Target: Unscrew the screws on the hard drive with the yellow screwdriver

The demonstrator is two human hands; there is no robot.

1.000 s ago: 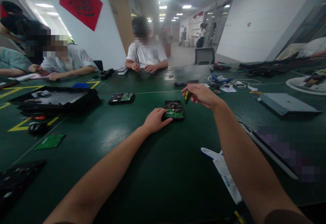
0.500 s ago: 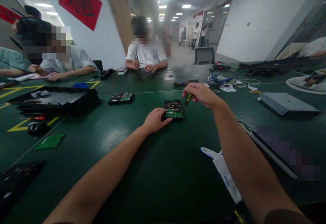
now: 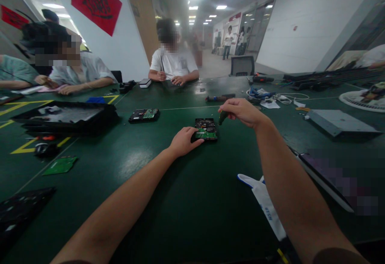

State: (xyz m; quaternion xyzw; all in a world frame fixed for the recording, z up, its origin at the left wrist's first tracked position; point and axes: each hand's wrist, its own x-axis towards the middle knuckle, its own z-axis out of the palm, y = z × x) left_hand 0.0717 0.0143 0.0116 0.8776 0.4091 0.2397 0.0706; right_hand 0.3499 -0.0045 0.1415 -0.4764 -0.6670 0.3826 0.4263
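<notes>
On the green table lies a hard drive (image 3: 206, 123) with its black underside and green circuit board (image 3: 206, 133) facing up. My left hand (image 3: 184, 141) grips the drive's left edge, thumb along the near side and fingers at the board. Just right of the drive, my right hand (image 3: 239, 111) is closed round a screwdriver (image 3: 222, 117) with a dark green and yellow handle. Its tip is too blurred to make out, so I cannot tell whether it touches anything. A second hard drive (image 3: 144, 115) rests farther left.
At left are a black tray (image 3: 67, 117) with scraps and a loose green circuit board (image 3: 60, 165). A white glove (image 3: 264, 200) lies by my right forearm. Farther right sit a grey metal box (image 3: 343, 123) and tangled cables (image 3: 282, 97). A co-worker (image 3: 173, 63) sits across the table.
My right hand, with the screwdriver, has shifted slightly right, away from the hard drive. The screwdriver handle looks turned. My left hand stays on the drive.
</notes>
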